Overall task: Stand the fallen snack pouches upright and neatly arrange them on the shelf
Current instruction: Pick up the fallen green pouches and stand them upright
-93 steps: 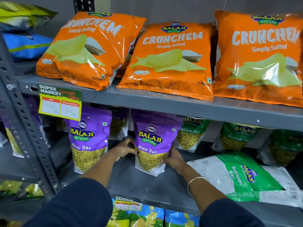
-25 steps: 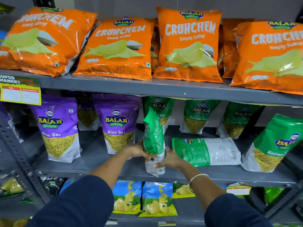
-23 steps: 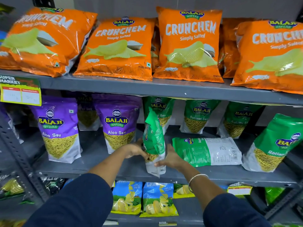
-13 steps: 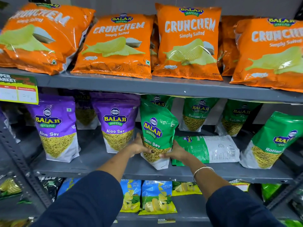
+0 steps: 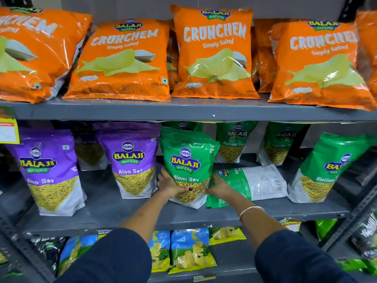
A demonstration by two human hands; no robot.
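Observation:
A green Ratlami Sev pouch [image 5: 188, 160] stands upright and faces front on the grey middle shelf [image 5: 142, 219]. My left hand [image 5: 168, 183] grips its lower left side and my right hand [image 5: 218, 187] its lower right. Just right of it another green Ratlami Sev pouch [image 5: 253, 183] lies flat on its face, back label up. Two purple Aloo Sev pouches [image 5: 133, 160] [image 5: 50, 172] stand upright to the left. One more green pouch [image 5: 328, 168] stands at the right, leaning.
Orange Crunchem chip bags [image 5: 213, 54] line the top shelf. More green pouches [image 5: 234, 141] stand at the back of the middle shelf. Blue and yellow chip bags [image 5: 189, 250] lie on the lower shelf. A perforated steel upright [image 5: 355, 221] runs at the right.
The green pouch, held edge-on a second ago, has been turned to face front and set upright beside the purple pouch. Both hands stayed on its lower sides.

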